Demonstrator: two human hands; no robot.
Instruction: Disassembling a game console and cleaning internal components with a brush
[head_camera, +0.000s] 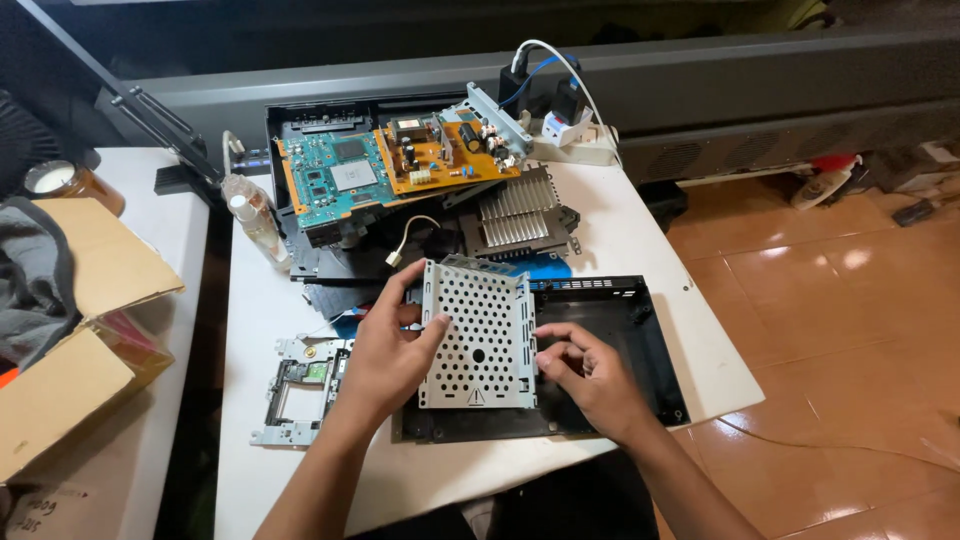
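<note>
Right hand (590, 375): nearest the camera, at 5 o'clock of the scene; fingertips curled against the right edge of the perforated metal shield (480, 335), grip pinched on that edge; left hand (385, 350): at 7 o'clock, grip closed on the shield's left side, thumb across its face, forefinger hooked over the top corner.

Perforated metal shield: silver plate with rows of round holes, folded rims; held between both hands, tilted slightly, over the left half of the black case tray (640, 345); whether its lower edge rests in the tray cannot be told.

Black case tray: shallow plastic shell on the white worktop (640, 240), its right half bare inside.

Metal drive frame (295, 395): at 9 o'clock of the left hand, lying separate on the worktop.

Stack at 12 o'clock: blue-green circuit board (335, 175), orange circuit board (440, 155), finned heat sink (518, 215), all atop black case parts; clear bottle (255, 220) beside them; power strip (570, 135) behind.

Cardboard box (75, 330): at 9 o'clock, on a neighbouring surface.

Progress, judged: the device appears largely taken apart, boards, heat sink and frame already out of the shell; the shield is the piece in hand, neither clearly seated nor set aside.
</note>
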